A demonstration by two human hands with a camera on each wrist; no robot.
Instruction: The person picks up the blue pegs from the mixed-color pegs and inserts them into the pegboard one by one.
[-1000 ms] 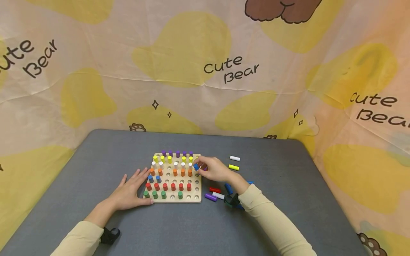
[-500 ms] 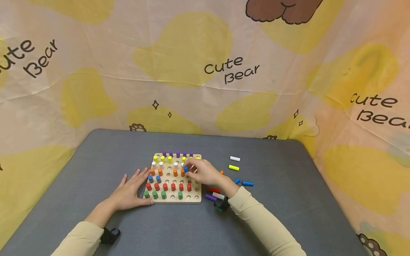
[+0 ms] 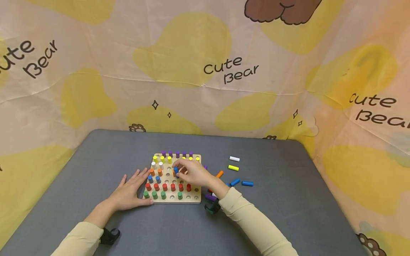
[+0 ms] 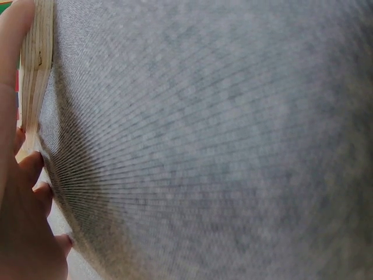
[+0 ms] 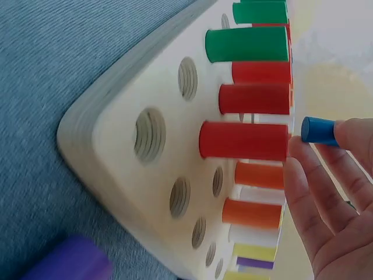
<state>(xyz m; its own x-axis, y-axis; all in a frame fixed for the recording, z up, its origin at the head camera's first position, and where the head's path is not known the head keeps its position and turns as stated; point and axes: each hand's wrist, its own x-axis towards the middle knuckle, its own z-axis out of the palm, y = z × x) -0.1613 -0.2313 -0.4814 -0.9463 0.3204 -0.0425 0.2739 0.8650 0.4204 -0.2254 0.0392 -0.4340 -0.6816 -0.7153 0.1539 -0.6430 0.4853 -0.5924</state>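
My right hand (image 3: 195, 173) pinches a blue peg (image 3: 175, 172) between thumb and fingers, above the middle of a wooden pegboard (image 3: 192, 202). In the right wrist view the blue peg (image 5: 317, 130) sticks out of the fingertips, level with the tops of the standing pegs and apart from the board. Rows of purple, yellow, white, orange, blue, red and green pegs stand in the holes; the hand covers part of them. My left hand (image 3: 129, 193) lies spread at the board's left side, its thumb at the near left corner and fingertips along the edge.
Loose pegs lie on the grey table (image 3: 272, 213) right of the board, among them a white peg (image 3: 234, 159), a yellow peg (image 3: 233, 168), an orange peg (image 3: 219, 174) and a blue peg (image 3: 247, 184). A patterned cloth (image 3: 179, 53) hangs behind the table.
My right hand has moved left from the board's right edge to over its middle, carrying the blue peg, which now hangs more upright. My left hand has stayed still.
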